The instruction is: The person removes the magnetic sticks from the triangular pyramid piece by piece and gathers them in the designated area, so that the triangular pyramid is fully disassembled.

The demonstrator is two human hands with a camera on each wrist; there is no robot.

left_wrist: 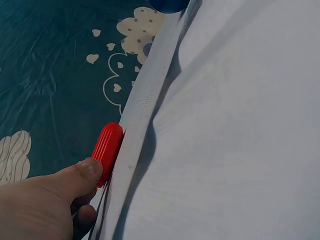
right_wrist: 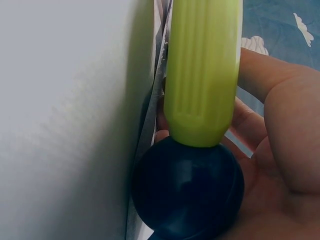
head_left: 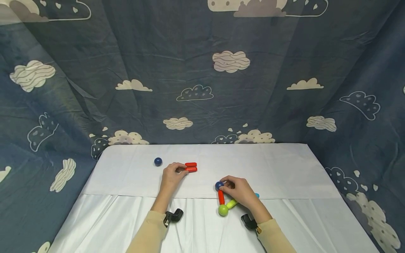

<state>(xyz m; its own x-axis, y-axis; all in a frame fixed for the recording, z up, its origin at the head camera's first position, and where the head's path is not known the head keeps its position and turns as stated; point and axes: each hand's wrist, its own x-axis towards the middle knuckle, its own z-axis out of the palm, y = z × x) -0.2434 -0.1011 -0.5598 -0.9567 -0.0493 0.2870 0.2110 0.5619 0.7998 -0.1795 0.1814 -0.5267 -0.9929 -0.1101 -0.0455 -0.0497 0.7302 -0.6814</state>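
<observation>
V-shaped toy frame of glossy plastic balls and ridged rods (head_left: 223, 211) on the white cloth (head_left: 278, 168), right of centre, opening away from the person. Red arm (head_left: 221, 198) running almost straight away, lime arm (head_left: 232, 203) slanting right, mostly hidden by the right hand (head_left: 239, 190), pinching near the navy-ball end. Left hand (head_left: 172, 174) pinching the nearer of two ridged red plastic rods (head_left: 192, 169), both lying crosswise. Loose shiny navy ball (head_left: 158, 161) farther left, mostly cut off in the left wrist view. Light-blue bit (head_left: 257, 195) barely poking out; can't make out the join.

Your head view is evenly lit; in your right wrist view, the ball (right_wrist: 187, 192) at lower centre shows faint glare.
</observation>
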